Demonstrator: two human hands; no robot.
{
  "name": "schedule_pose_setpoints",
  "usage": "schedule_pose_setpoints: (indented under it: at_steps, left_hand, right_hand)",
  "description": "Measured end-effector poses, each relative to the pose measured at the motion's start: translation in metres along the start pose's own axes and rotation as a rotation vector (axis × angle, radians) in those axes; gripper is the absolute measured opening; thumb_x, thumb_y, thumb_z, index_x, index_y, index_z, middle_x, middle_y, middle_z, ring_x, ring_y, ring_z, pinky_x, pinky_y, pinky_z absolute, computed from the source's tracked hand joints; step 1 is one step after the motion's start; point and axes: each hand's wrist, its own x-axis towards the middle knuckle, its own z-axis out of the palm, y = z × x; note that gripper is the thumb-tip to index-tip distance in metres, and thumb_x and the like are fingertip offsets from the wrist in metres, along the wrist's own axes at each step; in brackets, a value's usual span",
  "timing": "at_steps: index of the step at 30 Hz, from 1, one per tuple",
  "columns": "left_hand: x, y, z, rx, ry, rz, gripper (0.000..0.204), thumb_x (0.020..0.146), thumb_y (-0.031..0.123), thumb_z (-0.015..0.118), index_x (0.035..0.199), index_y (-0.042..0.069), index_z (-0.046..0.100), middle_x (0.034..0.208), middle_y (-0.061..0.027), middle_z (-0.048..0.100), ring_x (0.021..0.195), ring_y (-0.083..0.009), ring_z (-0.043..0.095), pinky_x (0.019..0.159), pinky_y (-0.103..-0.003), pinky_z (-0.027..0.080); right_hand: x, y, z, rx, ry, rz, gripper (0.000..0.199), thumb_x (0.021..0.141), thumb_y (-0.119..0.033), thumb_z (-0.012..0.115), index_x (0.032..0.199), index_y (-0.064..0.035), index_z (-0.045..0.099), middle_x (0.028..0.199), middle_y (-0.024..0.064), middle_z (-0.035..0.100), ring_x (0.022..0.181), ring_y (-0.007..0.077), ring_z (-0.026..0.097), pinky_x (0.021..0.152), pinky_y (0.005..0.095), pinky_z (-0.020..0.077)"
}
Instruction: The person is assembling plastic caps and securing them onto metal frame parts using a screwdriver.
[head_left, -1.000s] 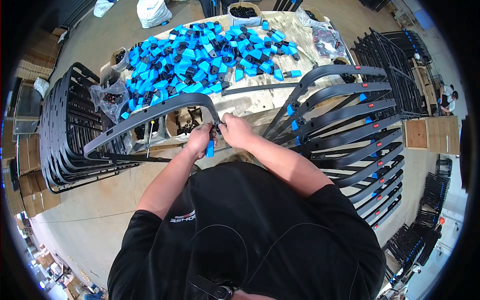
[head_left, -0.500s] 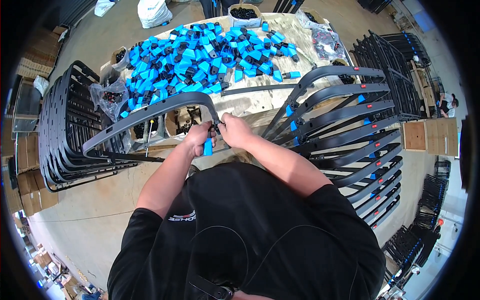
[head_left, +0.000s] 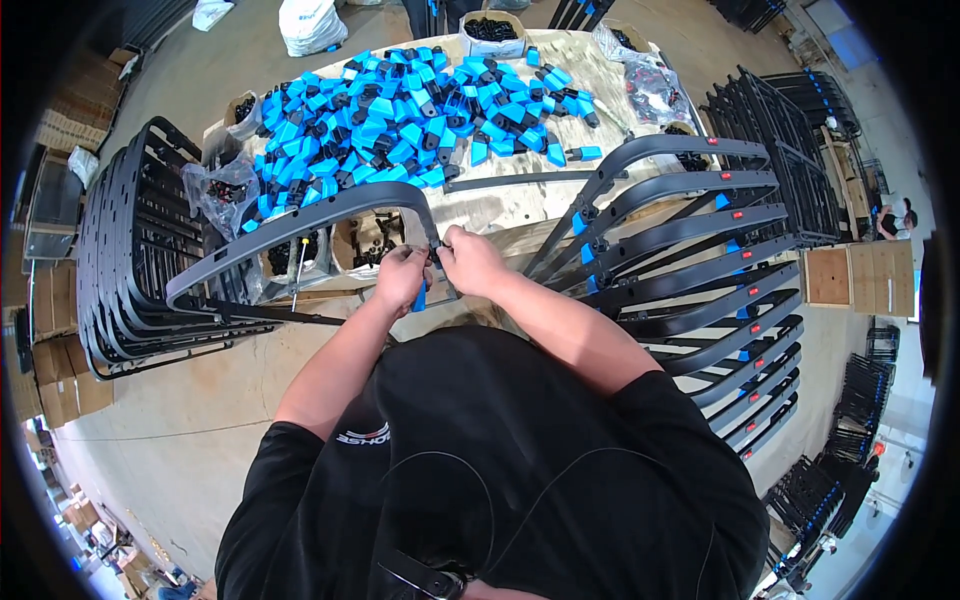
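Note:
My left hand (head_left: 402, 275) is closed around a blue-and-black plastic end piece (head_left: 419, 299), which sits at the lower end of a curved black metal frame (head_left: 300, 216). Most of the piece is hidden by my fingers and only a blue strip shows. Beside it, my right hand (head_left: 472, 262) is closed on the same end of the frame, thumb up. From there the frame arches away to the left. Whatever small part may lie between my fingertips cannot be made out.
A big heap of blue-and-black pieces (head_left: 380, 120) covers much of the worktable (head_left: 505, 205). Black frames with red tags (head_left: 700, 215) are stacked at the right, more frames (head_left: 135, 250) at the left. An open box of black parts (head_left: 352, 262) and a yellow-tipped screwdriver (head_left: 300, 265) are near my left hand.
My left hand has turned and shifted slightly, so less of the blue piece shows below it. My right hand and the frame have hardly moved.

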Motion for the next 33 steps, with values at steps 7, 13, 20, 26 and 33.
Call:
schedule_pose_setpoints:
  at_steps: [7,13,20,26,33]
  left_hand:
    - [0.0,-0.006,-0.006,-0.209,-0.008,0.003,0.018,0.099,0.017,0.067,0.106,0.0,0.067,0.085,-0.0035,0.064,0.064,-0.012,0.058,0.058,-0.029,0.049]
    - [0.007,-0.01,-0.011,-0.228,-0.045,0.009,0.017,0.099,0.016,0.068,0.107,0.001,0.068,0.085,-0.002,0.065,0.064,-0.0119,0.057,0.059,-0.029,0.05]
    - [0.005,-0.003,-0.009,-0.189,-0.047,-0.023,0.021,0.101,0.021,0.064,0.095,0.001,0.066,0.077,-0.0048,0.063,0.06,-0.0146,0.056,0.056,-0.03,0.048]
    - [0.002,0.008,-0.004,-0.142,-0.009,-0.114,0.028,0.103,0.026,0.062,0.087,0.003,0.061,0.072,-0.0055,0.059,0.056,-0.0164,0.055,0.052,-0.032,0.046]
    - [0.009,0.006,0.004,-0.153,-0.014,-0.19,0.034,0.106,0.034,0.056,0.088,0.005,0.055,0.071,-0.0035,0.054,0.054,-0.0164,0.054,0.05,-0.033,0.045]
  right_hand:
    - [-0.001,-0.004,-0.004,0.033,0.0,0.002,0.025,0.095,-0.022,0.062,0.097,0.0027,0.059,0.089,0.0277,0.069,0.089,0.0464,0.068,0.079,0.0552,0.0532]
    - [-0.001,-0.004,-0.005,0.03,-0.019,0.026,0.025,0.095,-0.022,0.062,0.098,0.0025,0.058,0.089,0.0275,0.069,0.088,0.0467,0.068,0.079,0.0555,0.0532]
    - [0.001,0.0,-0.003,0.039,-0.027,0.022,0.025,0.095,-0.023,0.062,0.099,0.0018,0.057,0.089,0.0272,0.069,0.088,0.0468,0.068,0.078,0.0558,0.0529]
    - [0.001,0.0,-0.001,0.033,-0.03,0.024,0.025,0.095,-0.023,0.061,0.098,0.0012,0.057,0.089,0.0266,0.069,0.088,0.0467,0.067,0.078,0.0563,0.0523]
    - [0.002,0.002,0.004,0.034,0.02,0.014,0.023,0.094,-0.021,0.064,0.093,0.0016,0.058,0.085,0.0258,0.067,0.085,0.0462,0.066,0.074,0.0546,0.0505]
